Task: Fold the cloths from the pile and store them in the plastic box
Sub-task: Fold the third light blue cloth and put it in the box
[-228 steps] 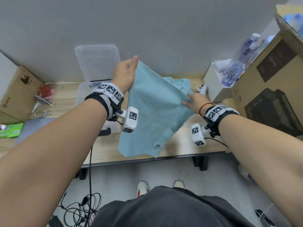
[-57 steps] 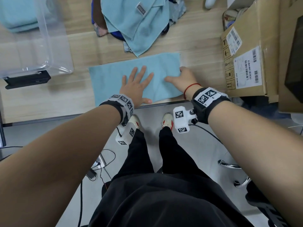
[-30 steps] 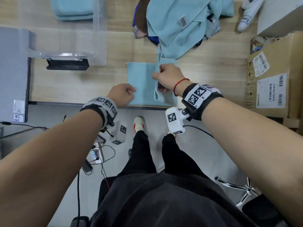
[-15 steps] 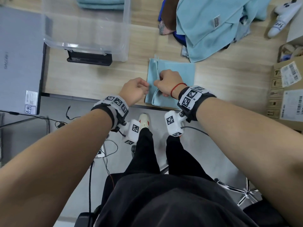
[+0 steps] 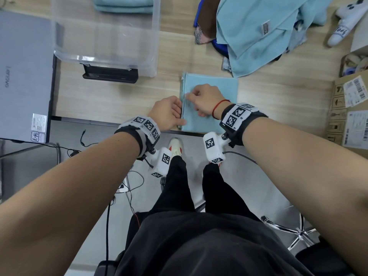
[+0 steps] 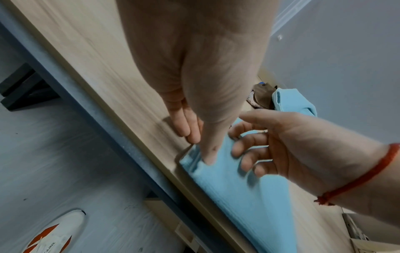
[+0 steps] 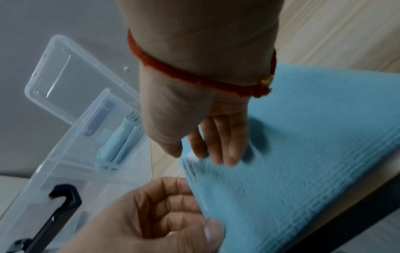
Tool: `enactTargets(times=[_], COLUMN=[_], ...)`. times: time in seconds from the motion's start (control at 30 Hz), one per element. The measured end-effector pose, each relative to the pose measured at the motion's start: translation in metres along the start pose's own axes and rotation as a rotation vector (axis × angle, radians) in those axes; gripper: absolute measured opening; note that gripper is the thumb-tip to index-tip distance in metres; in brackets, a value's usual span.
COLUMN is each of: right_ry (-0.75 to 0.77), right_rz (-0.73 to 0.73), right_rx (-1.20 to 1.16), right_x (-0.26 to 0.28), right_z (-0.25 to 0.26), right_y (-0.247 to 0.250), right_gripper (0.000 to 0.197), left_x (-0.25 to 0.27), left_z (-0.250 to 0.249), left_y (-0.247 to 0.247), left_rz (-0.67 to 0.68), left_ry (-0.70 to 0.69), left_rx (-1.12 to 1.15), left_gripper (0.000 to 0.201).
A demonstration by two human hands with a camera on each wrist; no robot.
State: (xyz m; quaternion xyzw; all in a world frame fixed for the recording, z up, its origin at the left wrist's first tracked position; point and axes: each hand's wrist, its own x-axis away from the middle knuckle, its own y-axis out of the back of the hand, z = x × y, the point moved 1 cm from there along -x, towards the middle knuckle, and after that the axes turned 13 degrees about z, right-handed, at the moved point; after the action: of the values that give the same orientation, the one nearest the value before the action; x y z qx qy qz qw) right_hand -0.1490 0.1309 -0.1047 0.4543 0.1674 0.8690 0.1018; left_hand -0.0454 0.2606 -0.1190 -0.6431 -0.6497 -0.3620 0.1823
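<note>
A light blue cloth (image 5: pixel 217 90), folded to a square, lies flat at the table's front edge. My left hand (image 5: pixel 180 116) pinches its near left corner, thumb (image 6: pixel 207 154) on top and fingers (image 7: pixel 173 198) curled at the edge. My right hand (image 5: pixel 188 95) sits on the cloth (image 7: pixel 303 137) and pinches the left edge by a small white tag. The clear plastic box (image 5: pixel 139 62) stands open at the back left with folded blue cloths (image 5: pixel 123 5) inside. The pile (image 5: pixel 258 32) of unfolded cloths lies behind the square.
A closed grey laptop (image 5: pixel 23 76) lies left of the box. Cardboard boxes (image 5: pixel 350 112) stand along the right. A white soft toy (image 5: pixel 342 22) lies at the back right. The box's black latch (image 5: pixel 110 73) faces me. A chair base (image 5: pixel 294 234) stands on the floor.
My right hand has brought the cloth's right half over to the left, and the cloth now lies flat as a square. Both hands have settled at its left edge.
</note>
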Motion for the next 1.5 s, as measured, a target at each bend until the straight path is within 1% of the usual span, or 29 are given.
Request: enactTargets(times=[0.07, 0.1, 0.13, 0.2, 0.27, 0.33, 0.4, 0.43, 0.5, 0.57, 0.6, 0.63, 0.67, 0.73, 0.8, 0.87, 0.93, 0.97, 1.0, 1.07, 1.1, 1.13, 1.17, 1.23, 1.3, 1.33, 1.4, 1.47, 1.5], right_ry=[0.116, 0.175, 0.215, 0.228, 0.182, 0.108, 0.003, -0.059, -0.205, -0.325, -0.361, -0.38, -0.379, -0.297, -0.106, 0.083, 0.222, 0.276, 0.304, 0.278, 0.25, 0.232, 0.228, 0.223, 0.235, 0.237, 0.235, 0.23, 0.221], right_rz=[-0.154, -0.198, -0.201, -0.166, -0.176, -0.226, -0.245, -0.237, -0.196, -0.184, -0.191, -0.203, -0.22, -0.275, -0.331, -0.395, -0.406, -0.352, -0.259, -0.077, -0.036, -0.037, -0.069, -0.121, -0.117, -0.107, -0.081, -0.064, -0.062], right_rx=[0.245, 0.362, 0.466, 0.593, 0.617, 0.583, 0.549, 0.534, 0.482, 0.407, 0.378, 0.364, 0.366, 0.388, 0.415, 0.464, 0.494, 0.519, 0.572, 0.73, 0.783, 0.8, 0.79, 0.734, 0.656, 0.627, 0.591, 0.53, 0.492], right_x=[-0.002, -0.003, -0.003, -0.001, 0.004, 0.011, 0.019, 0.024, 0.034, 0.042, 0.047, 0.053, 0.059, 0.068, 0.075, 0.08, 0.084, 0.085, 0.085, 0.087, 0.087, 0.087, 0.087, 0.086, 0.084, 0.083, 0.081, 0.081, 0.081], right_z=[-0.01, -0.018, -0.025, -0.04, -0.05, -0.056, -0.058, -0.063, -0.08, -0.097, -0.104, -0.11, -0.115, -0.12, -0.119, -0.118, -0.114, -0.112, -0.111, -0.114, -0.118, -0.122, -0.124, -0.126, -0.125, -0.125, -0.124, -0.122, -0.121], right_y=[0.011, 0.016, 0.02, 0.024, 0.025, 0.025, 0.023, 0.024, 0.026, 0.028, 0.029, 0.029, 0.03, 0.032, 0.031, 0.028, 0.02, 0.015, 0.008, -0.006, -0.011, -0.014, -0.015, -0.011, -0.005, -0.002, 0.003, 0.008, 0.011], right_gripper=[0.02, 0.021, 0.026, 0.038, 0.045, 0.046, 0.045, 0.047, 0.058, 0.069, 0.07, 0.069, 0.067, 0.056, 0.039, 0.028, 0.032, 0.039, 0.047, 0.065, 0.07, 0.07, 0.065, 0.05, 0.034, 0.029, 0.025, 0.025, 0.023], left_x=[-0.002, -0.003, -0.004, -0.005, -0.006, -0.006, -0.007, -0.008, -0.01, -0.013, -0.015, -0.017, -0.019, -0.023, -0.025, -0.026, -0.025, -0.025, -0.024, -0.023, -0.022, -0.021, -0.02, -0.017, -0.014, -0.012, -0.01, -0.009, -0.01], left_z=[0.002, 0.003, 0.003, 0.002, -0.004, -0.011, -0.016, -0.019, -0.028, -0.039, -0.043, -0.045, -0.046, -0.043, -0.041, -0.043, -0.048, -0.049, -0.05, -0.049, -0.049, -0.051, -0.053, -0.057, -0.059, -0.059, -0.057, -0.054, -0.053], left_y=[-0.001, -0.001, -0.001, -0.002, -0.002, -0.004, -0.003, -0.004, -0.009, -0.015, -0.019, -0.025, -0.031, -0.042, -0.048, -0.05, -0.053, -0.054, -0.055, -0.056, -0.056, -0.056, -0.056, -0.056, -0.058, -0.059, -0.061, -0.062, -0.062], left_rz=[-0.032, -0.052, -0.076, -0.133, -0.18, -0.19, -0.231, -0.265, -0.296, -0.243, -0.183, -0.101, -0.014, 0.102, 0.101, 0.069, 0.057, 0.054, 0.054, 0.056, 0.053, 0.044, 0.031, 0.032, 0.093, 0.128, 0.183, 0.205, 0.204], left_ry=[0.006, 0.007, 0.009, 0.02, 0.023, 0.018, -0.019, -0.051, -0.107, -0.163, -0.191, -0.206, -0.205, -0.18, -0.151, -0.121, -0.102, -0.093, -0.083, -0.062, -0.066, -0.093, -0.141, -0.234, -0.27, -0.273, -0.252, -0.224, -0.216], left_rx=[-0.052, -0.068, -0.08, -0.116, -0.146, -0.169, -0.201, -0.257, -0.38, -0.429, -0.451, -0.476, -0.51, -0.575, -0.585, -0.579, -0.585, -0.587, -0.581, -0.544, -0.535, -0.549, -0.582, -0.631, -0.661, -0.685, -0.758, -0.821, -0.833], left_gripper=[0.039, 0.035, 0.03, 0.02, 0.019, 0.021, 0.025, 0.029, 0.028, 0.016, 0.012, 0.012, 0.017, 0.034, 0.042, 0.042, 0.041, 0.041, 0.042, 0.046, 0.047, 0.048, 0.047, 0.049, 0.06, 0.068, 0.08, 0.085, 0.083])
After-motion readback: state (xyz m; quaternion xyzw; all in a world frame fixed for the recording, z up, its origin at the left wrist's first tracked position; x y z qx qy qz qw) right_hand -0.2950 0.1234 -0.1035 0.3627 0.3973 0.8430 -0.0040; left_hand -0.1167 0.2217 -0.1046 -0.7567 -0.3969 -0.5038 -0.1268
